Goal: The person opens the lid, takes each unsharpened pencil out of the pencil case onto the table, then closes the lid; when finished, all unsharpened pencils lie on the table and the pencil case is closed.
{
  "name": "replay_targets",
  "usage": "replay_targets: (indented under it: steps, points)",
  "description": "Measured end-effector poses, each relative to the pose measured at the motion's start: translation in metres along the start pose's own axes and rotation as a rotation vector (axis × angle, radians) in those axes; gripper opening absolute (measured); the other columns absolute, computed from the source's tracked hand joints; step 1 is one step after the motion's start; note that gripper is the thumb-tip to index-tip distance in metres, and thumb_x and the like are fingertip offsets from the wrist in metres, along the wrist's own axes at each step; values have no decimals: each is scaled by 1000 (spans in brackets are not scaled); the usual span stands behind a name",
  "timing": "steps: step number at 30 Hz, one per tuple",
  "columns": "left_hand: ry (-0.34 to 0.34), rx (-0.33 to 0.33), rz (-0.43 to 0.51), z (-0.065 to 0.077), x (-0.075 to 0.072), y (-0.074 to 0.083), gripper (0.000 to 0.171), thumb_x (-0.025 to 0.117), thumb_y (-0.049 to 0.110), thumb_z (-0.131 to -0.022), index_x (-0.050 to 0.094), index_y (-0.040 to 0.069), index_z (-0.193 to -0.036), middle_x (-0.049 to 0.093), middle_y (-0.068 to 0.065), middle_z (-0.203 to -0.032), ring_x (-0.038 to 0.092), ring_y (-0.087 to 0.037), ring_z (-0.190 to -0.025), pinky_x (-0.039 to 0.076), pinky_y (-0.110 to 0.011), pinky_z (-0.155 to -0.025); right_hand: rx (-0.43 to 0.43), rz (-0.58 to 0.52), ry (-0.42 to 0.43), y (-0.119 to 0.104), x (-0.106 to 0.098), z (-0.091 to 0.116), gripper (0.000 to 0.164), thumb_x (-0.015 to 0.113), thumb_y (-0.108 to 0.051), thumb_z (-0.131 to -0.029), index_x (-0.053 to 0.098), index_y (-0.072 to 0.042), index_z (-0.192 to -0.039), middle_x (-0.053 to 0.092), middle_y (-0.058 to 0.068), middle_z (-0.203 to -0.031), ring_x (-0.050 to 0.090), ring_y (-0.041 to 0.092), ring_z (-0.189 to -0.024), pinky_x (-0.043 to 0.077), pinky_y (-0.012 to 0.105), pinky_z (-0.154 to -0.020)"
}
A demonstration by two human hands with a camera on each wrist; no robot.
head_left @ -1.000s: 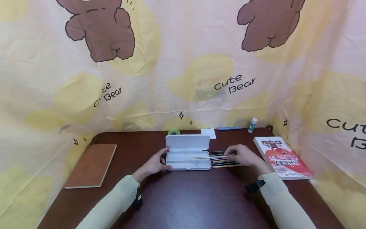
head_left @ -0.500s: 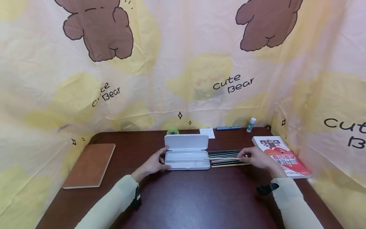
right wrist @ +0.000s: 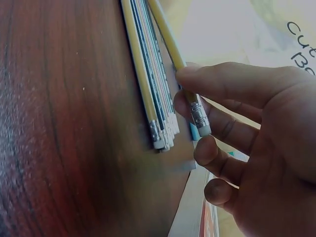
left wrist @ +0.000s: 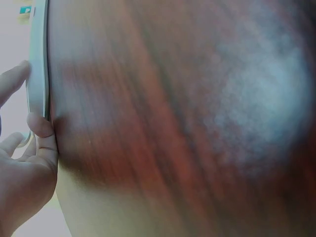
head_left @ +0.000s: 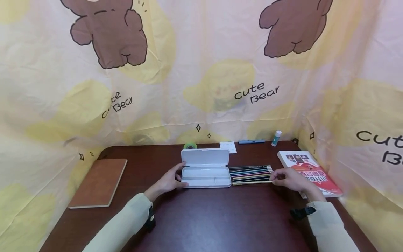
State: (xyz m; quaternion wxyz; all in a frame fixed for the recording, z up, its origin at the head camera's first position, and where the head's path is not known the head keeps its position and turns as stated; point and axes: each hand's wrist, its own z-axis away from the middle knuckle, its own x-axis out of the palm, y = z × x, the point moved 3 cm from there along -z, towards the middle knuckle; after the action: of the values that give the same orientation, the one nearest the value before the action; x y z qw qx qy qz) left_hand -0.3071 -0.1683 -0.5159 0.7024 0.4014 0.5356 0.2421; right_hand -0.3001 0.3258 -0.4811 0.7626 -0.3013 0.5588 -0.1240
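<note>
A white pencil case (head_left: 206, 176) lies with its lid raised at the back, its compartments showing bare. My left hand (head_left: 168, 178) holds the case's left end, the thumb at the front corner and a finger near the hinge; the left wrist view shows these fingertips against the case wall. To the right of the case, several pencils (right wrist: 140, 64) lie side by side, eraser ends to the right. My right hand (head_left: 289, 179) pinches a yellow pencil (right wrist: 170, 42) between thumb and finger near its white eraser, tilted above the others in the right wrist view.
A brown notebook (head_left: 99, 182) lies at the left and a red-and-white book (head_left: 310, 171) just beyond my right hand. Along the back edge are green tape (head_left: 190, 145), a white paper (head_left: 228, 147), a blue pen (head_left: 252, 141) and a glue stick (head_left: 276, 138).
My right hand has moved right, drawing the pencil from over the case to above the other pencils. My left hand stays on the case.
</note>
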Motion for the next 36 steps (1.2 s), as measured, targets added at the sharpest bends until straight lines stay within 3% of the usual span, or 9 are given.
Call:
replay_targets:
  steps: [8,25,36]
  points:
    - [3,-1,10,-2,1,-3,97,88,20,-77,33,23,-156,51,-9,-142,54,-16,-81,48,-27,-62,21,13,-12,6,4,-2,7,71,-18,-92,73,-16,-98,69,0,-96,54,19,-87,40,34,-77]
    - [1,-18,5,-3,-1,-3,95,87,21,-77,34,25,-156,51,-6,-142,53,-17,-83,47,-27,-63,75,94,3,5,8,-9,8,75,-15,-88,75,-17,-96,71,0,-97,55,19,-87,43,36,-78]
    - [-6,-10,1,-1,-1,-2,95,87,21,-78,33,22,-156,50,-8,-143,53,-17,-82,48,-27,-61,-6,78,19,-3,10,-12,11,74,-15,-89,76,-17,-100,71,-1,-94,56,18,-83,45,33,-76]
